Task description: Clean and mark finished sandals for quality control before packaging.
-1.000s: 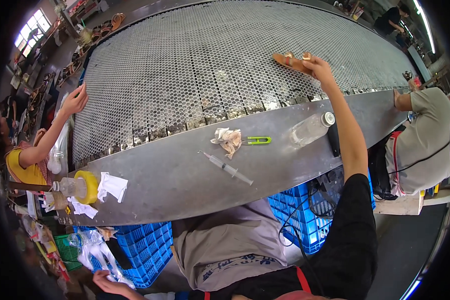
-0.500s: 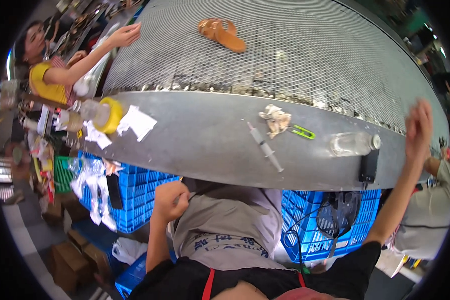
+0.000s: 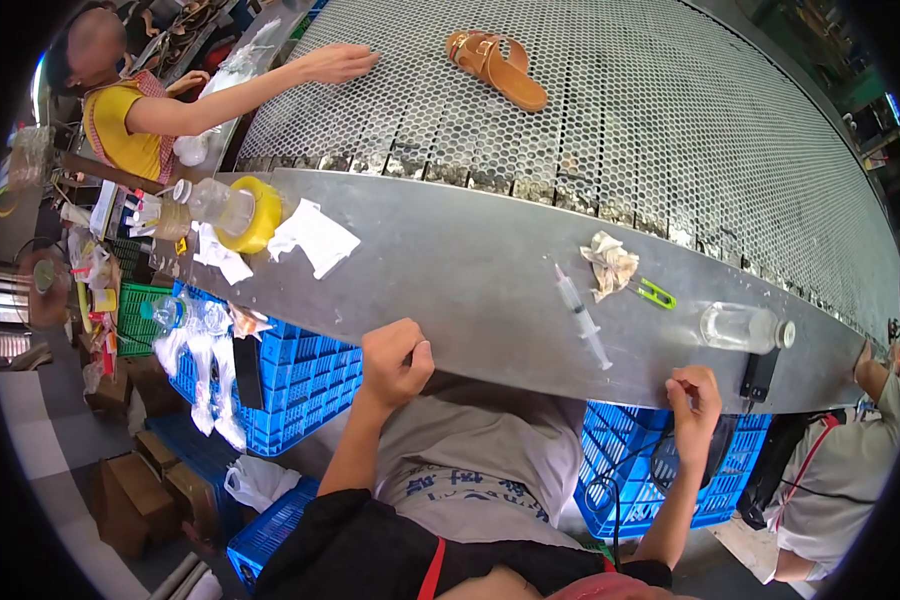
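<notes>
My left hand (image 3: 395, 362) is closed in a fist at the front edge of the metal table (image 3: 420, 270), with nothing visible in it. Near the same edge, farther right, my right hand (image 3: 695, 405) has its fingers curled in and holds nothing that I can see. Between them, on the tabletop, lies a plastic syringe (image 3: 582, 318). Beyond it are a crumpled stained cloth or tissue (image 3: 610, 265) and a small green-handled tool (image 3: 656, 293). A clear bottle (image 3: 738, 327) lies on its side past my right hand. A brown buckled sandal (image 3: 495, 68) rests on the mesh conveyor.
The mesh conveyor belt (image 3: 390, 130) runs behind the table. At left stand a yellow tape roll (image 3: 250, 215), a clear bottle (image 3: 210, 203) and white papers (image 3: 320, 240). A co-worker's hand (image 3: 340, 62) reaches over the belt. Blue crates (image 3: 305, 385) sit below; a black box (image 3: 760, 375) is at right.
My right hand has come down and inward from the far right to the table's front edge. My left fist has risen to that edge. The co-worker's arm extends farther over the belt.
</notes>
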Demonstrator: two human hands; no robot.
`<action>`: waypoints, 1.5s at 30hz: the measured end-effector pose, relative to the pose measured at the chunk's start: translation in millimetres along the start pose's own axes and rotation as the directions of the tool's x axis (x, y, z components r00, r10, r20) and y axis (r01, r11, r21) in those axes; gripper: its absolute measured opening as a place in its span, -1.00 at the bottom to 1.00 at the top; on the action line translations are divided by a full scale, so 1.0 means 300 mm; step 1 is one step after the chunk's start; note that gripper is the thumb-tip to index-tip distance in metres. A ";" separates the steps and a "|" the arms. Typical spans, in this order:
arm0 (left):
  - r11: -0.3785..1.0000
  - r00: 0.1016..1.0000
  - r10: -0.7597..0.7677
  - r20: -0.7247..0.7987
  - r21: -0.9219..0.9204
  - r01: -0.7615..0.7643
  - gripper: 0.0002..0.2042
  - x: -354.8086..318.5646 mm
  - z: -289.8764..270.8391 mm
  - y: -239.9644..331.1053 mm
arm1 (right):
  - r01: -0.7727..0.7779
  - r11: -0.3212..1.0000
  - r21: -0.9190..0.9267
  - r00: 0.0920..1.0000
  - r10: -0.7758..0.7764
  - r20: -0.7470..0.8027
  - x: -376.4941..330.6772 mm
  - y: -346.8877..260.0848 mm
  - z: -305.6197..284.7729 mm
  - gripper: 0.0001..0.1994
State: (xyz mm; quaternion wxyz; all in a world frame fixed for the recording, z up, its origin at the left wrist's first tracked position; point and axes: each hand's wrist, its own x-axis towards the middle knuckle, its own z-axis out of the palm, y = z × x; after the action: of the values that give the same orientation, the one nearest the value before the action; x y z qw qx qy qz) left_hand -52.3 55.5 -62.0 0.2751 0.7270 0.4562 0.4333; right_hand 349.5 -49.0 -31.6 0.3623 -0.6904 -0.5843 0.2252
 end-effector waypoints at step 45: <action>0.927 0.988 0.022 -0.154 0.372 0.037 -0.75 0.032 0.178 0.040 | 0.022 0.924 -0.383 0.924 -0.164 -0.344 -0.022 0.118 0.069 -0.88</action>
State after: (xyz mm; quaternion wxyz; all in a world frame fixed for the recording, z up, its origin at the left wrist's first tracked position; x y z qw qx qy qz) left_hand 2.0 58.6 -74.1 0.0968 0.7282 0.5532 0.3928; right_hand 355.8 -52.5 -72.4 0.3389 -0.7472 -0.5702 -0.0413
